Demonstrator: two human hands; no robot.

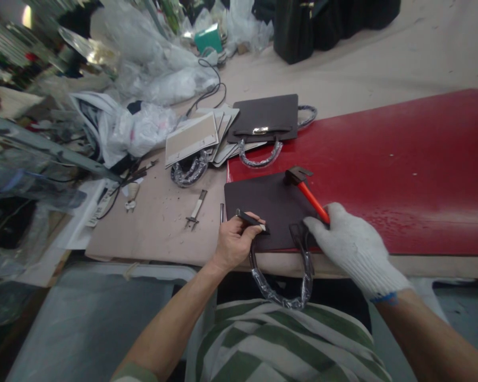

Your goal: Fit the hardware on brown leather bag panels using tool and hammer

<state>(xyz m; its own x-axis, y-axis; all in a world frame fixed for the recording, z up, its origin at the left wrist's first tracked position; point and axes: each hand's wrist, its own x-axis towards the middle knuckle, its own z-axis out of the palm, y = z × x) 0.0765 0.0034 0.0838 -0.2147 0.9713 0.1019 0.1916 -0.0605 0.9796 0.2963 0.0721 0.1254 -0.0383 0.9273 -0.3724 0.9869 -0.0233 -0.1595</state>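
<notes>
A dark brown leather bag panel [269,204] lies at the near edge of the red mat [382,170]. Its plastic-wrapped handle [282,289] hangs over the table edge toward me. My bare left hand [235,241] pinches a small dark strap tab [252,220] at the handle's left end. My right hand [352,249], in a white cotton glove, grips a hammer [305,185] with an orange shaft and black head. The hammer head rests above the panel's far edge. The gloved fingers also sit beside the handle's right tab [298,233].
A second dark panel with a metal clasp [265,119] lies farther back beside a stack of pale boards [193,139]. Small metal tools [195,209] lie on the tan tabletop. Plastic bags [143,127] and a black cable [211,87] crowd the left rear. Dark bags [295,26] stand behind.
</notes>
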